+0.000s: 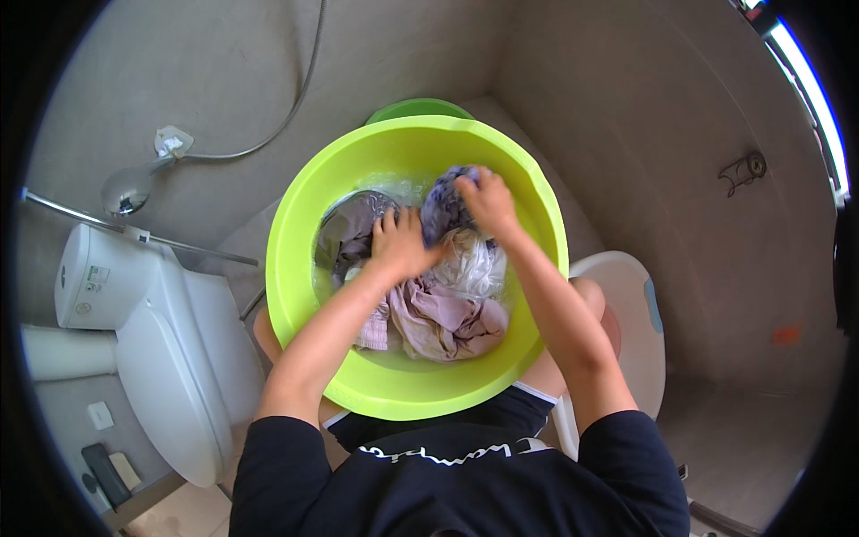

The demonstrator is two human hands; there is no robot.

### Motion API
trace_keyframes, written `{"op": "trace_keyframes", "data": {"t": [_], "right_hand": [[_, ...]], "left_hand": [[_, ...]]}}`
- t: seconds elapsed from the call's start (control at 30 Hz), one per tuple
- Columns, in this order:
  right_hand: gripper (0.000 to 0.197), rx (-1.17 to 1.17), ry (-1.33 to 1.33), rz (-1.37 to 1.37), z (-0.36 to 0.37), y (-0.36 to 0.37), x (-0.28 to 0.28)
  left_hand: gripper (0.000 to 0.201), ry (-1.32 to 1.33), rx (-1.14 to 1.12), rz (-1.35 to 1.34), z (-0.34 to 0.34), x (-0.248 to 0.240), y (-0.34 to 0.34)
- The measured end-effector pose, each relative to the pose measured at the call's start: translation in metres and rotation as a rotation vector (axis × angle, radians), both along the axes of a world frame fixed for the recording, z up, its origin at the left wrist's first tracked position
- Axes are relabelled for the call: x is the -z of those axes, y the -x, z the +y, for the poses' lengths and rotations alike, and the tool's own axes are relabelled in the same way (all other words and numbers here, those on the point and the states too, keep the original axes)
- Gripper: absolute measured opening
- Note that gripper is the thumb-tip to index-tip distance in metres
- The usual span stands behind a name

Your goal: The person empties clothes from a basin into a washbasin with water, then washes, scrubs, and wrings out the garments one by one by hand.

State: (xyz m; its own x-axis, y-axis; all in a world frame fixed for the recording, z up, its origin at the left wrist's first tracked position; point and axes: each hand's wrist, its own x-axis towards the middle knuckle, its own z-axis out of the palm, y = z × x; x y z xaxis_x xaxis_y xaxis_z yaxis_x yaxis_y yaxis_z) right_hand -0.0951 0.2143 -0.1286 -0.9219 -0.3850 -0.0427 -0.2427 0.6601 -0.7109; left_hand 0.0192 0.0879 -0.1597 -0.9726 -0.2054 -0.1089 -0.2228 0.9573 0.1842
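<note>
A large lime-green basin [300, 233] in front of me holds water and several pieces of wet clothing. My right hand [488, 204] is closed on a purple-blue patterned cloth [440, 204], bunched up above the water at the far side. My left hand [401, 243] rests on the laundry with its fingers stretched out and its thumb pointing toward the patterned cloth. Beneath and beside its fingers is a dark grey-purple garment [347, 234]. A whitish sheer cloth [476, 267] lies below my right wrist. Closer to me are a pink garment [447, 318] and a pink-striped cloth [373, 329].
Behind the basin a darker green basin rim [420, 107] shows. A white toilet [170, 385] stands at the left, below a shower head [127, 191] and a metal rail [192, 246]. On the right is a white tub [640, 331]. A small wire holder [744, 170] hangs on the wall.
</note>
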Motion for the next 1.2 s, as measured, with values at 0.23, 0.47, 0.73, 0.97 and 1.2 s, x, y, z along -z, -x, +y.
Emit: {"op": "trace_keyframes", "data": {"t": [0.23, 0.47, 0.73, 0.97, 1.2], "right_hand": [[0.043, -0.387, -0.284, 0.134, -0.047, -0.036, 0.079], [0.033, -0.436, -0.092, 0.297, -0.047, 0.017, 0.095], [0.038, -0.627, -0.134, 0.348, -0.02, -0.043, 0.001], [0.042, -0.609, -0.29, 0.09, -0.032, -0.002, 0.132], [0.043, -0.264, -0.359, -0.052, -0.083, 0.004, 0.051]], "left_hand": [[0.078, -0.065, 0.126, -0.337, 0.01, -0.011, -0.013], [0.069, -0.642, 0.171, -0.489, -0.002, 0.047, 0.01], [0.07, 0.19, 0.264, -0.19, 0.001, 0.074, 0.002], [0.052, -0.224, 0.115, -0.393, 0.008, 0.022, 0.01], [0.054, -0.459, 0.027, -0.216, 0.007, 0.121, 0.002]]}}
